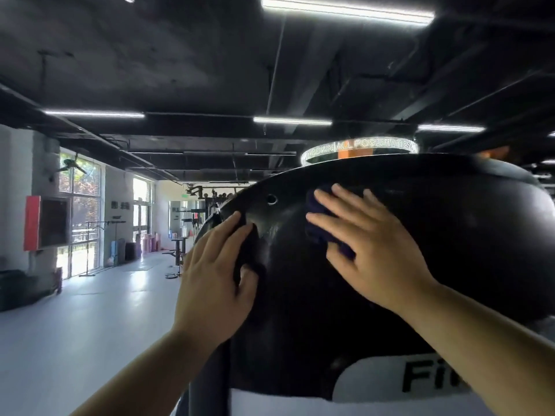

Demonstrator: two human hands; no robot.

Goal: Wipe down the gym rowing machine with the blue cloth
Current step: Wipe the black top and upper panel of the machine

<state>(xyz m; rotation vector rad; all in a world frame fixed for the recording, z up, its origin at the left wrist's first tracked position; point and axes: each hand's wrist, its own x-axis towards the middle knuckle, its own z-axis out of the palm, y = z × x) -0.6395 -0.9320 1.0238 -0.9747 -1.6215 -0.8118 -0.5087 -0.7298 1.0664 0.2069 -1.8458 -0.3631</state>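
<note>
Pressing the blue cloth [316, 235] flat against the rowing machine housing [450, 235], the right hand [369, 244] has its fingers straight and spread. The cloth looks dark and is mostly hidden under the palm, showing only between the fingers and by the thumb. The left hand [216, 274] grips the housing's left edge, fingers curled over it and thumb on the near face. A small round hole [271, 199] sits between the hands, higher up. A white panel [375, 382] with black lettering is below the housing. Pale floor [90, 319] and windows [79, 211] are at left.
</note>
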